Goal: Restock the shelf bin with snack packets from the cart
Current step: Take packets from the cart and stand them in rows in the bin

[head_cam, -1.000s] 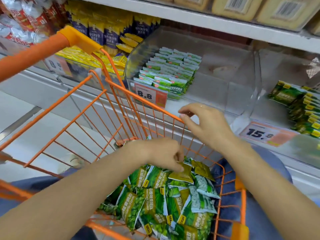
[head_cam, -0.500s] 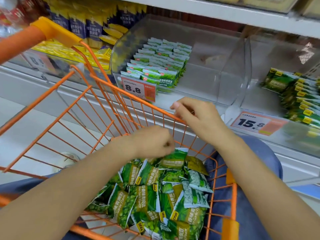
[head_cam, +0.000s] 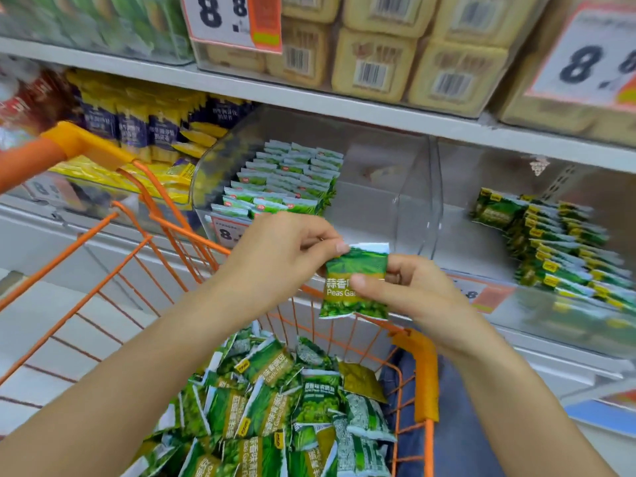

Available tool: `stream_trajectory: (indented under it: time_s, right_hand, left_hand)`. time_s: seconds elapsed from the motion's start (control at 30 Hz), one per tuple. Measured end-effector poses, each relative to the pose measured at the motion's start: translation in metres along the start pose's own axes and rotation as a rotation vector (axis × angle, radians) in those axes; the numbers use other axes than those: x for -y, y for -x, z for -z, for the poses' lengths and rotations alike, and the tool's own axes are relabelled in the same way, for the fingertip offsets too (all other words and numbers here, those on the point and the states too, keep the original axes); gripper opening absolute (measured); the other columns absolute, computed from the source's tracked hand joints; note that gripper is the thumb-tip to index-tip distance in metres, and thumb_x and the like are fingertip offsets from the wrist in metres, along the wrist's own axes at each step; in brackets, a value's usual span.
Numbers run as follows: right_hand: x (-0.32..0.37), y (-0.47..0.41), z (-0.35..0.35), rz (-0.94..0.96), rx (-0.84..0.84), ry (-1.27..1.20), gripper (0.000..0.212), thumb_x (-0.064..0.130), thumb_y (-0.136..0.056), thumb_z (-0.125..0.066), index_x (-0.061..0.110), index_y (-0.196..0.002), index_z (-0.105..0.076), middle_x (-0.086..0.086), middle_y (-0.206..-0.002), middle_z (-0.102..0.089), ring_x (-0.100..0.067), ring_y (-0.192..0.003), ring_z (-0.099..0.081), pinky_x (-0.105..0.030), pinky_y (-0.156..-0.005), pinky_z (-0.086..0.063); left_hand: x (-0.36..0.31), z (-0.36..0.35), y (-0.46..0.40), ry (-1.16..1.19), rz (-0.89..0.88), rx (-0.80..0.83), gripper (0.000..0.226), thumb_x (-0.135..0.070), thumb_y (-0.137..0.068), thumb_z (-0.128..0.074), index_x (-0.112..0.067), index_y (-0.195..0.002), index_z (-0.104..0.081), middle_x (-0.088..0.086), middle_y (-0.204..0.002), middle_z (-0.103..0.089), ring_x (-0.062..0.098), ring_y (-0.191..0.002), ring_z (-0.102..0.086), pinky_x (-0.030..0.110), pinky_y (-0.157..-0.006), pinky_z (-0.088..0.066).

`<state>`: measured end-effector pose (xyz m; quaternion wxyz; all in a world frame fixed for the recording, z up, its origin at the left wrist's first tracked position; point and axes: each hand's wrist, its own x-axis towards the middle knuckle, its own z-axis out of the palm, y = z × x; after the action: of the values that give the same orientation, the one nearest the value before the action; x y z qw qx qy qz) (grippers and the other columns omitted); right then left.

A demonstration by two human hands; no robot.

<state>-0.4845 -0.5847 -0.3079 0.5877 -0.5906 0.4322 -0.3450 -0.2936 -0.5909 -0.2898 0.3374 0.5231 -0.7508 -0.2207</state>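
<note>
holding one green pea packet (head_cam: 356, 280) above the cart (head_cam: 426, 380), we pinch its top corner with our left hand (head_cam: 280, 258) and its middle with our right hand (head_cam: 409, 294). the clear bin (head_cam: 395, 173) lies just beyond our fingers; a loose pinch mid-handover could drop it back.

Your orange wire cart (head_cam: 103, 256) carries a loose heap of green pea packets (head_cam: 275, 407) at its near right corner. Beyond it, the white shelf (head_cam: 344, 108) carries a clear bin (head_cam: 395, 187) with green packets rowed (head_cam: 285, 180) at its left; yellow packets (head_cam: 137, 132) lie farther left, darker green packets (head_cam: 550, 235) right.
</note>
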Motion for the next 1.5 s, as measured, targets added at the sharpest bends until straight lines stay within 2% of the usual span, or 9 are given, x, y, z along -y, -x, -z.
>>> stream_trajectory:
  time_s: [0.23, 0.4, 0.47, 0.57, 0.67, 0.9, 1.1, 1.37, 1.5]
  right_hand:
    - [0.026, 0.016, 0.073, -0.082, -0.14, 0.195, 0.015, 0.0, -0.079, -0.071, 0.012, -0.087, -0.068, 0.009, -0.062, -0.069, 0.002, -0.054, -0.06, -0.009, -0.05, -0.042]
    - [0.011, 0.019, 0.164, -0.082, -0.619, 0.457, 0.018, 0.018, -0.075, -0.079, 0.013, -0.074, -0.062, 0.002, -0.055, -0.054, -0.012, -0.047, -0.047, -0.023, -0.046, -0.04]
    - [-0.002, 0.007, 0.194, -0.13, -0.702, 0.604, 0.032, 0.031, -0.07, -0.081, 0.009, -0.088, -0.067, -0.004, -0.07, -0.061, -0.022, -0.065, -0.058, -0.031, -0.062, -0.048]
    - [-0.012, -0.022, 0.224, -0.265, -0.684, 0.962, 0.064, 0.045, -0.076, -0.075, 0.01, -0.127, -0.059, -0.011, -0.122, -0.063, -0.028, -0.111, -0.059, -0.032, -0.087, -0.045]
    - [-0.017, -0.06, 0.242, -0.348, -0.515, 1.122, 0.067, 0.044, -0.084, -0.067, 0.014, -0.14, -0.046, -0.006, -0.145, -0.047, -0.027, -0.128, -0.048, -0.032, -0.1, -0.041]
    - [-0.043, -0.102, 0.275, -0.237, -0.547, 1.456, 0.022, 0.014, -0.094, -0.047, 0.012, -0.108, -0.065, -0.014, -0.11, -0.067, -0.033, -0.101, -0.061, -0.033, -0.077, -0.047]
    - [-0.049, -0.104, 0.288, -0.101, -0.548, 1.715, 0.027, -0.002, -0.085, -0.048, 0.008, -0.103, -0.064, -0.017, -0.102, -0.065, -0.034, -0.101, -0.056, -0.037, -0.082, -0.046]
    - [-0.065, -0.098, 0.29, -0.192, -0.47, 1.646, 0.053, 0.018, -0.082, -0.063, 0.011, -0.132, -0.049, -0.013, -0.13, -0.051, -0.035, -0.119, -0.048, -0.042, -0.098, -0.04]
    - [-0.061, -0.101, 0.285, -0.134, -0.55, 1.648, 0.056, -0.003, -0.082, -0.056, 0.006, -0.134, -0.038, -0.018, -0.114, -0.06, -0.038, -0.103, -0.059, -0.039, -0.076, -0.045]
  left_hand:
    - [-0.031, -0.055, -0.044, -0.034, -0.102, -0.083, 0.04, -0.058, -0.086, -0.044, -0.025, -0.08, -0.066, -0.011, -0.065, -0.066, 0.01, -0.068, -0.063, 0.034, -0.063, -0.048]
    - [-0.023, -0.119, -0.064, -0.232, 0.067, 0.061, 0.052, -0.056, -0.099, -0.024, -0.022, -0.129, -0.049, 0.001, -0.125, -0.06, 0.026, -0.112, -0.056, 0.036, -0.086, -0.04]
    - [-0.016, -0.138, -0.062, -0.435, 0.007, 0.059, 0.071, -0.061, -0.093, -0.009, -0.016, -0.122, -0.056, 0.008, -0.114, -0.067, 0.031, -0.104, -0.06, 0.038, -0.088, -0.038]
    - [-0.006, -0.147, -0.065, -0.53, -0.041, 0.047, 0.077, -0.058, -0.088, -0.005, -0.014, -0.098, -0.067, 0.01, -0.088, -0.071, 0.033, -0.088, -0.065, 0.039, -0.081, -0.041]
    - [-0.003, -0.146, -0.064, -0.575, -0.088, 0.027, 0.063, -0.053, -0.092, -0.017, -0.014, -0.083, -0.066, 0.008, -0.073, -0.069, 0.032, -0.073, -0.064, 0.038, -0.073, -0.044]
    - [0.0, -0.151, -0.064, -0.585, -0.113, -0.049, 0.053, -0.047, -0.096, -0.026, -0.017, -0.075, -0.065, 0.005, -0.065, -0.066, 0.029, -0.062, -0.06, 0.036, -0.065, -0.044]
    - [-0.001, -0.15, -0.063, -0.545, -0.102, -0.032, 0.06, -0.051, -0.094, -0.016, -0.017, -0.081, -0.064, 0.005, -0.071, -0.067, 0.03, -0.071, -0.059, 0.037, -0.07, -0.039]
    - [0.001, -0.153, -0.063, -0.552, -0.138, -0.083, 0.054, -0.047, -0.096, -0.023, -0.017, -0.075, -0.062, 0.004, -0.063, -0.063, 0.03, -0.062, -0.057, 0.036, -0.066, -0.038]
    - [0.002, -0.152, -0.062, -0.545, -0.154, -0.096, 0.053, -0.046, -0.096, -0.023, -0.017, -0.073, -0.06, 0.004, -0.061, -0.062, 0.03, -0.06, -0.056, 0.035, -0.065, -0.036]
